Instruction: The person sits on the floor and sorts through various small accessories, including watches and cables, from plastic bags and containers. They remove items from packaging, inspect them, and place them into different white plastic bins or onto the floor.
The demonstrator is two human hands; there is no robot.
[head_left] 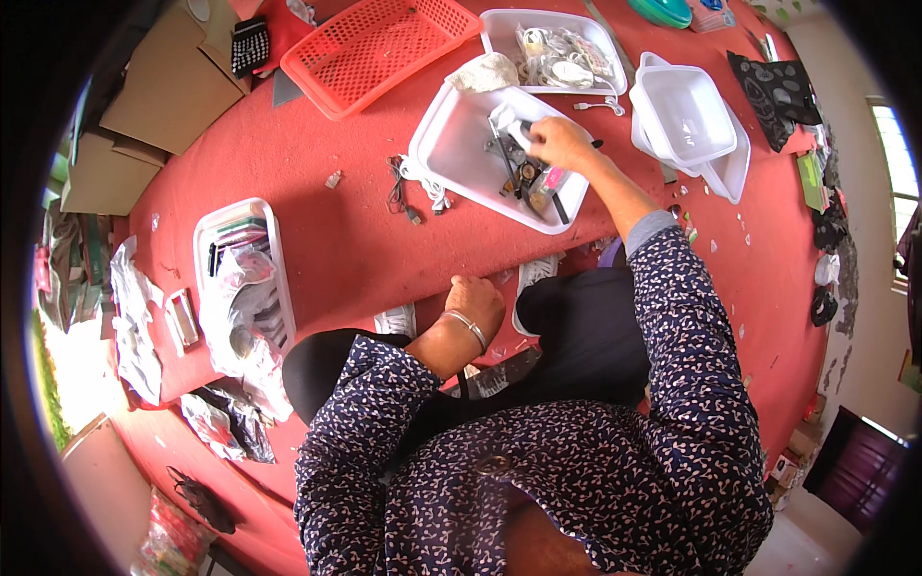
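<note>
Right hand [559,142] is down in the white tray [451,144] on the red table [336,230], fingers closed around a small white piece [509,123], can't really make out what it is. The dark bits under it are a jumble. Left hand [475,302] rests at the table edge, fingers curled under, hidden, so can't tell if it's gripping anything.

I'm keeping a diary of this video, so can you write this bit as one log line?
right hand: reaching into white tray, on small parts | left hand: closed, resting at red table edge, holds nothing visible
</note>
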